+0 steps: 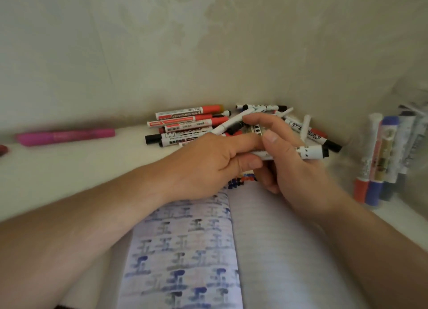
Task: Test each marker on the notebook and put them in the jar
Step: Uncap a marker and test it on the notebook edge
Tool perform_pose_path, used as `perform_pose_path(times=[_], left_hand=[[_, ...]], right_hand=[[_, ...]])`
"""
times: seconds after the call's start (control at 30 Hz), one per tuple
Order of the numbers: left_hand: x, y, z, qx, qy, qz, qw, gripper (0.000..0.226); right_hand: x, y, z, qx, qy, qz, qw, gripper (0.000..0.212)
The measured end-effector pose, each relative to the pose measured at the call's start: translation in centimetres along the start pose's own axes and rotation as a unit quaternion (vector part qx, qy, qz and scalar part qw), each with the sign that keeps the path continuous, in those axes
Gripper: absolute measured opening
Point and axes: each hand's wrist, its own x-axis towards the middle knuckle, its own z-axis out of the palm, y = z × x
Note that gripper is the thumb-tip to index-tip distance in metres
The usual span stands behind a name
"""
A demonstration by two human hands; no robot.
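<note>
1. Head view: a white marker (311,151) with a black cap is gripped by both the left hand (215,162) and the right hand (287,160), held above the top edge of the open notebook (266,250).
2. A marker pile (190,125) is seen behind the hands against the wall.
3. At the right, the clear jar (414,146) is seen holding upright markers.

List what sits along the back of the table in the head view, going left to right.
pink marker → pile of markers → white marker with a black cap held in the right hand → jar holding upright markers
</note>
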Motion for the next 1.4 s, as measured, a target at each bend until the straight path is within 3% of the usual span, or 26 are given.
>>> perform_pose_path(times=[0.1,0.17,0.3,0.5,0.7,0.9,1.4], left_hand=[[0.1,0.4,-0.1,-0.003,-0.017,-0.014,1.0,0.015],[0.1,0.1,-0.3,-0.034,-0.002,-0.045,0.998,0.033],[-0.5,-0.9,-1.0,-0.002,0.003,-0.067,0.998,0.033],[-0.7,-0.5,-0.1,0.155,-0.106,-0.15,0.971,0.044],[-0.3,-0.6,0.0,0.175,-0.113,-0.156,0.966,0.047],[-0.1,-0.9,0.1,0.177,-0.113,-0.161,0.964,0.048],[0.0,-1.1,0.1,0.171,-0.116,-0.162,0.965,0.059]], right_hand=[[0.1,0.2,-0.1,0.035,0.008,0.015,0.999,0.039],[0.2,-0.1,-0.8,0.061,0.046,0.033,0.997,0.038],[0.2,-1.2,-3.1,0.092,0.098,0.066,0.989,0.018],[-0.4,-0.6,-2.6,-0.019,0.072,0.091,0.993,0.032],[-1.0,-0.7,-1.3,-0.179,0.089,0.125,0.972,0.026],[-0.9,-0.5,-0.8,-0.189,0.106,0.191,0.957,0.026],[-1.0,-0.8,-0.4,-0.267,0.093,0.188,0.941,0.021]])
